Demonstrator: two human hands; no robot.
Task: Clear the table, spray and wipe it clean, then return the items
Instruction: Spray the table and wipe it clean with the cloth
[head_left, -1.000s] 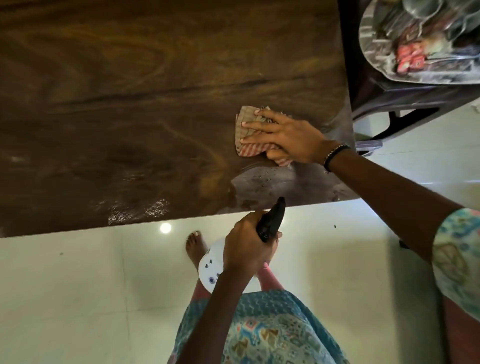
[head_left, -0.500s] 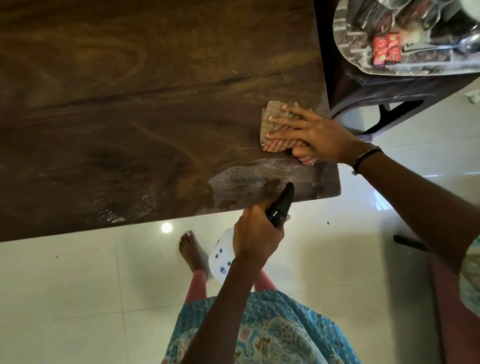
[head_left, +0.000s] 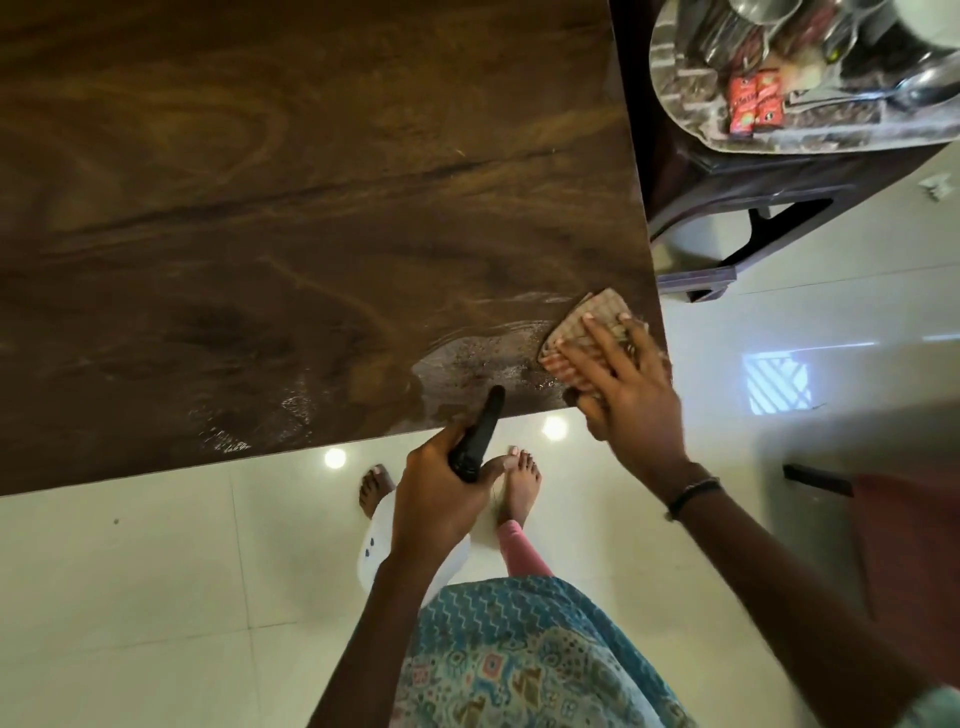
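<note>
Biggest risk imo: the cloth (head_left: 584, 332) sits right at the near-right corner of the table (head_left: 260, 208), so 1 more sweep toward that edge could push it, plus the wet film, off onto the tiled floor (head_left: 156, 571) where bare feet stand, i.e. slip hazard. 2nd risk: the spray bottle (head_left: 475, 441) is held out past the table edge over the floor w/ the nozzle aimed at the wet patch; a squeeze from there could mist the wiping hand or drip short of the wood. Right hand (head_left: 631, 395) lies flat, fingers straight, pressing the cloth down. Left hand (head_left: 436, 499) is wrapped round the bottle's black trigger head, white body hanging below. Hands are near each other but not touching. Cloth looks folded, checked beige w/ red stripes, prob damp. Tabletop is dark glossy wood grain, w/ a shiny wet area just beside the cloth.
</note>
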